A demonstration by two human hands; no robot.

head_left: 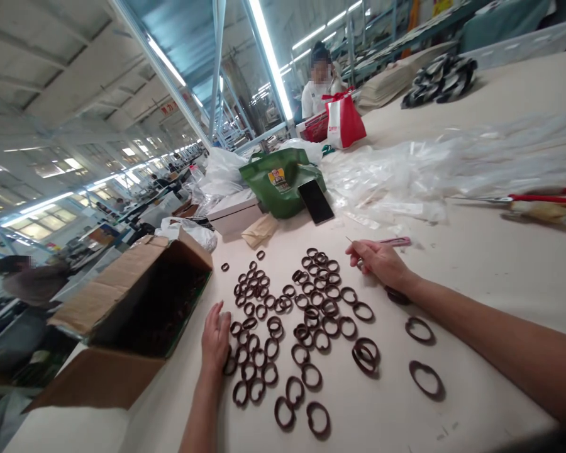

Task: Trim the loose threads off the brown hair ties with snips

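Several dark brown elastic hair rings (306, 314) lie spread over the beige table (476, 264) in front of me. My left hand (216, 336) rests flat among the rings at the left, fingers stretched out, touching a ring at its fingertips. My right hand (381, 263) is farther back on the right, fingers pinched round small pink snips (396, 241) whose thin point sticks out to the left. Two loose rings (419, 330) lie beside my right forearm.
An open cardboard box (136, 308) full of dark rings stands at the table's left edge. Behind the rings are a black phone (316, 201), a green bag (278, 179), clear plastic bags (429, 170), a red bag (344, 119) and red-handled scissors (542, 199). A person sits at the far end.
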